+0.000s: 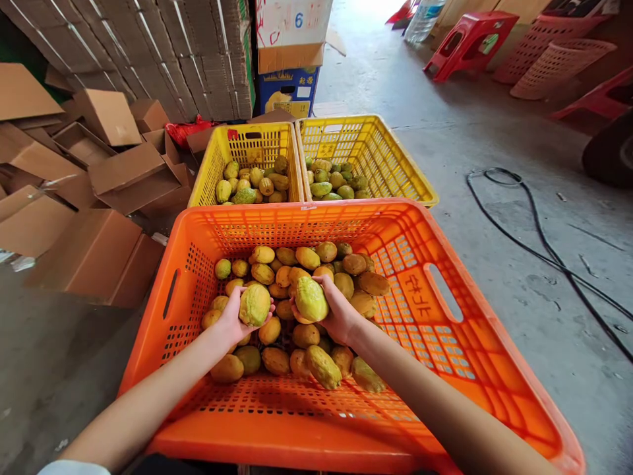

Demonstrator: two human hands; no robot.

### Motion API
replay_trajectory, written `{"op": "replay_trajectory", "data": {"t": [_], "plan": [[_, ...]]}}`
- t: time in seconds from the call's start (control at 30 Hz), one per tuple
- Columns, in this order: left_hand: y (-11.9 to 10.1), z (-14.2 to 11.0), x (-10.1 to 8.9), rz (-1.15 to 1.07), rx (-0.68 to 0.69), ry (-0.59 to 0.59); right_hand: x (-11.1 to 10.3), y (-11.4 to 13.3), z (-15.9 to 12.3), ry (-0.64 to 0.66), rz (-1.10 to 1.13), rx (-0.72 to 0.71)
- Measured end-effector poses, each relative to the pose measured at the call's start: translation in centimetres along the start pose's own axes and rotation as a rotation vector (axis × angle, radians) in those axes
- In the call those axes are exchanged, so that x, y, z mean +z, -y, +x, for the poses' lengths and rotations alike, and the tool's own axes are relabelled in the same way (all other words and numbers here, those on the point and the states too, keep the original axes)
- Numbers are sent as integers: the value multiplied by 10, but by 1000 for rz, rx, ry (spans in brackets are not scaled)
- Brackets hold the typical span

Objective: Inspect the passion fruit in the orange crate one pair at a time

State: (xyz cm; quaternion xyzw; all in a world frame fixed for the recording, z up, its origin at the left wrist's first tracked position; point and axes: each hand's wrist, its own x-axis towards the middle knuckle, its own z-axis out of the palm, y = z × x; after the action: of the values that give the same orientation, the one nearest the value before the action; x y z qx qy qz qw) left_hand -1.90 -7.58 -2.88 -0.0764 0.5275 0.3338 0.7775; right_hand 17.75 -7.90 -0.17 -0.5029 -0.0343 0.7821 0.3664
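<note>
Over the orange crate [469,396], my left hand [232,318] is closed round a bumpy, yellow-green oval fruit [254,305]. A second, greener and smoother-shining fruit [311,299] sits in the grip of my right hand [339,311], tilted toward the first. The two held fruits are a short gap apart. Beneath and around both hands lie several loose yellow and brownish fruits [323,367] on the crate's floor. My palms are partly hidden by what they hold.
Behind stand a left yellow crate [198,175] and a right yellow crate [420,185], each with fruit. Cardboard boxes [89,254] are heaped at left, near stacked flat cardboard [208,59]. A black cable [539,224] crosses the floor by a red stool [469,43].
</note>
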Motion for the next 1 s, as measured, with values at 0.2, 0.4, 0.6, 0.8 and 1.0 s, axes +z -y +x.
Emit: {"op": "replay_trajectory", "data": {"t": [0.2,0.4,0.6,0.8,1.0], "plan": [[-2,-11,9,-4,77,0,4,5,-4,31,14,-66],[-1,-17,15,-13,217,-56,2,5,-3,67,151,-55],[-2,-14,13,-58,283,-158,-2,2,-1,71,104,-123],[-2,-10,12,-64,196,-81,-2,3,-2,-33,71,-61],[-3,-7,6,-114,143,-27,-4,2,5,-29,116,-14]]}}
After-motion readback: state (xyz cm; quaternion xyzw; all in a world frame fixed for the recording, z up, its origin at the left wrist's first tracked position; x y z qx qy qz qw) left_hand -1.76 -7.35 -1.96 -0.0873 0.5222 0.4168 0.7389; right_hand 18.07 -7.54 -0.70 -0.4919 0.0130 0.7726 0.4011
